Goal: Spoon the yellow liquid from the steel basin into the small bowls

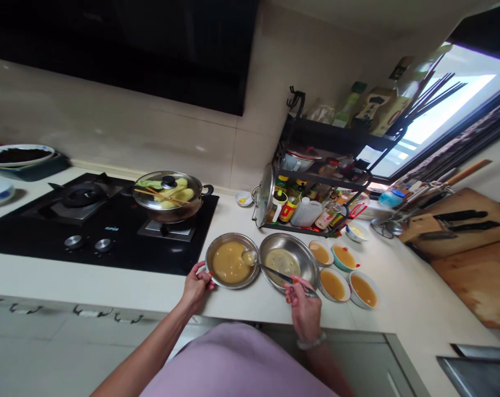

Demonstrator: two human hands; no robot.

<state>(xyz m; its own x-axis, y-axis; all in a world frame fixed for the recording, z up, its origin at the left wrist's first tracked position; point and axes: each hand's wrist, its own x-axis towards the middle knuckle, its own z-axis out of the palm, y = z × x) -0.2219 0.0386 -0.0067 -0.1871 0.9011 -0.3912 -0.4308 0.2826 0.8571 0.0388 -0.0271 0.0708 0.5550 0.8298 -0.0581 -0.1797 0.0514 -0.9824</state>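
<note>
My left hand [199,280] grips the near left rim of a steel bowl [232,263] of brownish-yellow liquid. A metal ladle [274,271] is held by its handle in my right hand [302,300]; its scoop rests over the right side of that liquid. The handle crosses above a second steel bowl [303,259], which holds a paler, thin layer of liquid. To the right stand several small bowls of similar orange-brown liquid, among them a white one [364,290] and a green-rimmed one [344,257].
A lidded pan [169,197] with green vegetables and chopsticks sits on the black gas stove [109,234]. Behind the bowls is a black rack [328,182] of bottles and jars. Cutting boards [477,264] and knives [468,219] stand at the right. A small white dish [244,199] lies near the wall.
</note>
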